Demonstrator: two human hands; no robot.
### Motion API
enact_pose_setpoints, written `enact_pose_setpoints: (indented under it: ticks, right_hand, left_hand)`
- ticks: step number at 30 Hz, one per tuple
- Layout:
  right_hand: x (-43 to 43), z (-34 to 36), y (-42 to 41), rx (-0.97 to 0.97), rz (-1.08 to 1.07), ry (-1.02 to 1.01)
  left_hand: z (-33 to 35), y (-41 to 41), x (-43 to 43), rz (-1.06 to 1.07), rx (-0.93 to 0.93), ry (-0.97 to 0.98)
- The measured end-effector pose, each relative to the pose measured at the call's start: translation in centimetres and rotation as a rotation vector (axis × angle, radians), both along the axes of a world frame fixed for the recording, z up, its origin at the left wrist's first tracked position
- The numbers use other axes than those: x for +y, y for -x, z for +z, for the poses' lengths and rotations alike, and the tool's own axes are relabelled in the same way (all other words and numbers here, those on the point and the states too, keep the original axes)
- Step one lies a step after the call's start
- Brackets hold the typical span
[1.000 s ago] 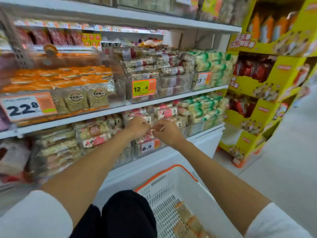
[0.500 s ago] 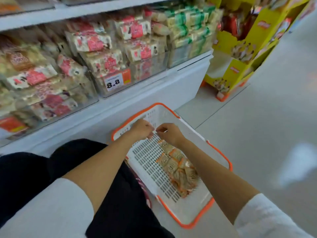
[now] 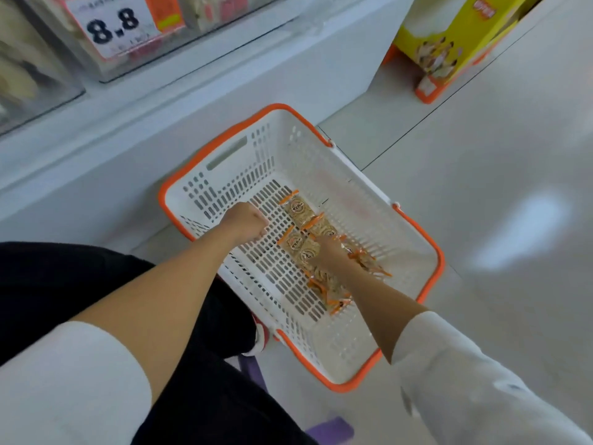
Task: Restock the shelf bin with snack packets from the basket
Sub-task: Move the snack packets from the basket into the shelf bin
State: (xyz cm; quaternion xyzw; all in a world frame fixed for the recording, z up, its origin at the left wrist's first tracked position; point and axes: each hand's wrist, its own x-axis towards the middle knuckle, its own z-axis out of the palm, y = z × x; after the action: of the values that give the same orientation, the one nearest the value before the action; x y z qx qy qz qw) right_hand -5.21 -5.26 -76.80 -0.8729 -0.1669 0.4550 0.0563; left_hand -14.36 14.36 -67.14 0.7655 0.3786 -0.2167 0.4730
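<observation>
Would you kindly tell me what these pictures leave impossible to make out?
- Head view: right hand covers its own fingers, so any grip on the snack packets is hidden.
- Left hand is curled; anything inside is hidden.
- Shelf bin is cut off by the top edge; its fill is unseen.
- Packet print is too small to read.

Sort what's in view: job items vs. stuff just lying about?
In the job: white basket; snack packets inside it; right hand on the packets; left hand, curled, over the basket.

Just lying about: yellow display stand; purple object by the leg; clear bin tagged 8.8, unclear whether it is the target.
</observation>
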Motion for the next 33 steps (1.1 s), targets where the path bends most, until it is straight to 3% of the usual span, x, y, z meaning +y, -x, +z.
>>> enact_pose_setpoints:
  ticks: [5,10,12,15,18,22,26,28,30,33]
  right_hand:
    - [1.1,-5.0,3.3,-0.007,0.22,0.113]
    - [2.0,-6.2,4.5,-0.349,0.258,0.168]
    - [2.9,-4.5,3.4,-0.247,-0.002,0.037]
    - [5.6,0.2,1.3,0.16,-0.563,-0.253]
    - [8.8,5.9,-0.7,0.462,-0.786,-0.537]
    - [12.3,14.7,-2.1,0.531,-0.616,-0.68]
    - [14.2,22.8,-2.6,0.448,-0.401,-0.805]
    - [15.0,26.4,-2.8,0.213,-0.34,-0.894]
    - [15.9,29.5,-2.7,0.026,-0.215,-0.964]
    - [17.4,33.0,-2.0,0.052,-0.111,-1.048]
  left_hand:
    - [-1.5,-0.3,0.2,-0.004,0.031,0.013]
    - [-1.1,-1.4,-0.1,-0.053,-0.01,0.002]
    - [-0.6,-1.7,-0.1,-0.02,-0.024,0.01]
    - [0.3,-1.8,0.7,-0.003,-0.033,-0.015]
    - [2.0,-1.5,1.9,-0.101,-0.054,-0.076]
    - [6.7,-0.5,3.2,-0.185,-0.222,-0.254]
    - [13.1,0.4,5.3,-0.03,-0.401,-0.545]
    - [16.4,0.5,6.5,0.079,-0.487,-0.426]
    - [19.6,0.7,7.2,0.145,-0.566,-0.152]
    - [24.1,1.5,7.8,0.197,-0.54,0.119]
